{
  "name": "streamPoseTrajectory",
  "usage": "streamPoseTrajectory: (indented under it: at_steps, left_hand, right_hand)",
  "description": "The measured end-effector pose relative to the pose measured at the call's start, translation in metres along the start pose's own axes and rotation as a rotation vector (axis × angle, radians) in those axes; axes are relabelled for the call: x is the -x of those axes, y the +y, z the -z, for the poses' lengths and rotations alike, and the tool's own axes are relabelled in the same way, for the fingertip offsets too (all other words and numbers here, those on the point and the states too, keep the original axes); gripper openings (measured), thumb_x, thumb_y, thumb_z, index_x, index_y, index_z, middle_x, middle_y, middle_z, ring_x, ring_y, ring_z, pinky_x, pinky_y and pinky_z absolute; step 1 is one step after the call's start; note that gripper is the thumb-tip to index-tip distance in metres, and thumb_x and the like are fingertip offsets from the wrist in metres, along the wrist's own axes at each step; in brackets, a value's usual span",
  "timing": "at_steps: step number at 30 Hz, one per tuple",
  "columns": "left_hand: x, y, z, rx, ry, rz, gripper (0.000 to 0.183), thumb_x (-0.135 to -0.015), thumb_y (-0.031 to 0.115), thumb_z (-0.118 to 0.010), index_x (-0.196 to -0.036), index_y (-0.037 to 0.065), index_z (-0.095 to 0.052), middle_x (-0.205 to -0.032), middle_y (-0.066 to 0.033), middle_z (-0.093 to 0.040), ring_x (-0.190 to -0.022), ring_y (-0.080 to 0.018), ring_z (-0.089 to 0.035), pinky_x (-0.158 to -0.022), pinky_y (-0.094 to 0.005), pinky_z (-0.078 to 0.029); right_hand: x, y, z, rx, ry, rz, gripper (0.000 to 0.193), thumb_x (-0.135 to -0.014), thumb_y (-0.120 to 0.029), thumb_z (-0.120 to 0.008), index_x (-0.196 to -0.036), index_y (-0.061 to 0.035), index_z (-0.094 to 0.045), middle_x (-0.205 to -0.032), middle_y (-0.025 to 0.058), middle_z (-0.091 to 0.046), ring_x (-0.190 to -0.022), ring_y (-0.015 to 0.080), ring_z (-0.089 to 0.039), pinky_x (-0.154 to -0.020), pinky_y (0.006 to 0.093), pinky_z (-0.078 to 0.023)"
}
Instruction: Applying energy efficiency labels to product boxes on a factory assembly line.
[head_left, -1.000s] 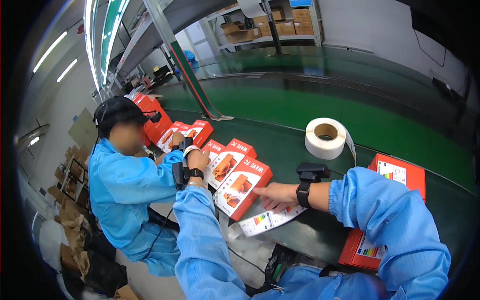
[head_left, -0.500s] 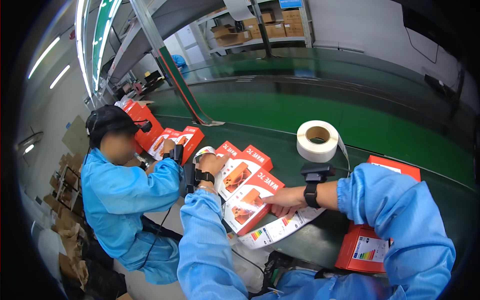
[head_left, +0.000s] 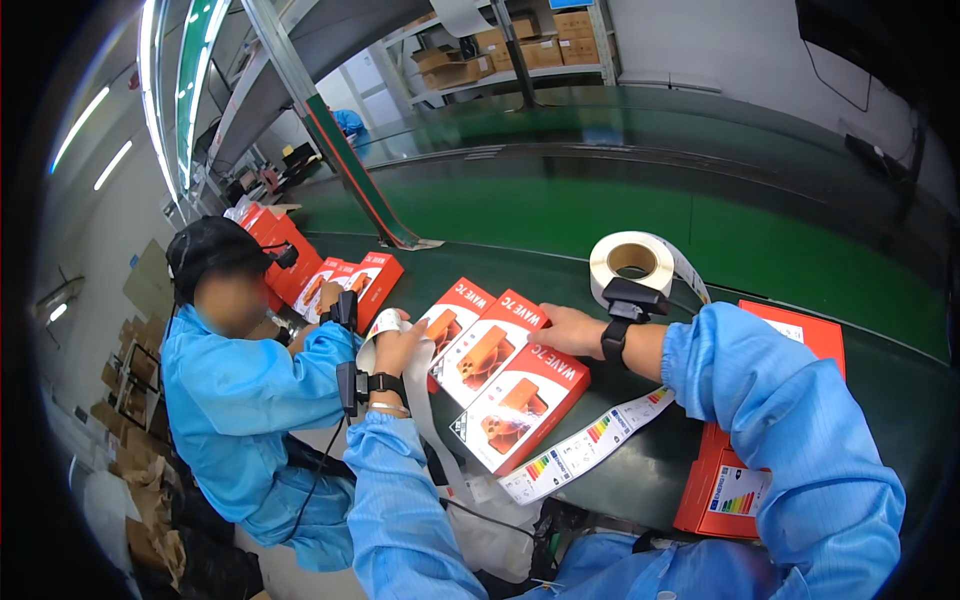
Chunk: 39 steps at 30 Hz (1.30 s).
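Note:
My left hand [head_left: 397, 345] is closed round a curled white strip [head_left: 421, 402], whose free length hangs down past the table edge. My right hand [head_left: 572, 332] holds the far right end of the middle red-and-white box [head_left: 487, 350], thumb and forefinger at its edge. A similar box [head_left: 452, 318] lies to its left, and another box [head_left: 518, 412] lies nearer me on the right. Beside that one runs a strip of printed labels [head_left: 597, 440] with coloured bars. Beyond my right wrist stands a large label roll [head_left: 632, 270].
More red boxes lie on the right: one [head_left: 815, 335] beyond my forearm and one [head_left: 712, 490] partly under my sleeve. On the left a co-worker in blue [head_left: 255, 370] handles red boxes [head_left: 375, 285]. A metal post [head_left: 350, 170] rises beyond them from the green table [head_left: 480, 235].
My right hand has moved from the nearest box to the middle one, which shows more of its face. My left hand has come nearer, off the boxes, with the white strip trailing.

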<state>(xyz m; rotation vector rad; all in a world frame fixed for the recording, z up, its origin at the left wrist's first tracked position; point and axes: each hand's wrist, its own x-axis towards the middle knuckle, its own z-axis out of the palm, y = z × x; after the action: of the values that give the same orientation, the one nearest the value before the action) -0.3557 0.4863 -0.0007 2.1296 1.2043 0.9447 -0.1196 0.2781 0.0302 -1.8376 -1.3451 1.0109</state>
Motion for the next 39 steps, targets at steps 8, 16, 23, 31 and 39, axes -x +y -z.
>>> streamPoseTrajectory:
  at_steps: [8,16,23,31,39]
  left_hand:
    - [-0.006,0.000,0.007,-0.034,-0.261,0.087,0.035,-0.072,0.022,-0.070,-0.092,0.004,-0.048,-0.078,-0.0085,-0.054,-0.070,-0.0160,-0.052,-0.062,-0.0291,-0.043]
    - [-0.019,0.015,-0.001,-0.038,-0.338,0.241,0.033,-0.073,0.024,-0.072,-0.094,0.007,-0.053,-0.079,-0.0046,-0.057,-0.067,-0.0135,-0.054,-0.061,-0.0249,-0.043]
    - [0.003,0.043,0.009,-0.108,-0.248,0.130,0.034,-0.076,0.024,-0.066,-0.099,-0.001,-0.061,-0.088,-0.0111,-0.065,-0.076,-0.0178,-0.062,-0.066,-0.0295,-0.047]
    - [0.012,0.154,0.096,-0.009,0.186,-0.301,0.035,-0.086,0.025,-0.055,-0.116,0.009,-0.056,-0.100,-0.0102,-0.063,-0.087,-0.0179,-0.061,-0.073,-0.0302,-0.047]
    - [0.099,0.270,0.101,0.474,0.527,-0.791,0.039,-0.092,0.009,-0.049,-0.128,-0.003,-0.042,-0.114,-0.0090,-0.054,-0.101,-0.0136,-0.051,-0.088,-0.0251,-0.040]
  right_hand:
    - [0.020,-0.010,-0.012,0.140,0.299,0.162,0.045,-0.080,-0.029,-0.058,-0.113,0.0009,-0.052,-0.115,0.0198,-0.053,-0.105,0.0266,-0.054,-0.089,0.0368,-0.043]
    - [0.106,0.006,-0.045,-0.532,-0.519,-0.425,0.049,-0.089,-0.043,-0.050,-0.113,0.0005,-0.049,-0.084,0.0115,-0.060,-0.068,0.0170,-0.063,-0.059,0.0261,-0.054]
    - [0.082,0.011,-0.063,-0.792,-0.332,-0.576,0.080,-0.078,-0.063,-0.051,-0.126,-0.0011,-0.038,-0.107,0.0234,-0.051,-0.099,0.0270,-0.057,-0.084,0.0387,-0.049]
    - [0.100,-0.019,0.015,-1.030,-0.305,-0.155,0.110,-0.068,-0.084,-0.035,-0.134,0.0037,-0.027,-0.130,0.0267,-0.039,-0.118,0.0350,-0.044,-0.093,0.0432,-0.042]
    - [0.166,-0.025,0.147,-1.218,-0.309,0.308,0.103,-0.071,-0.083,-0.025,-0.138,-0.0050,-0.026,-0.137,0.0200,-0.033,-0.124,0.0402,-0.034,-0.097,0.0497,-0.037]
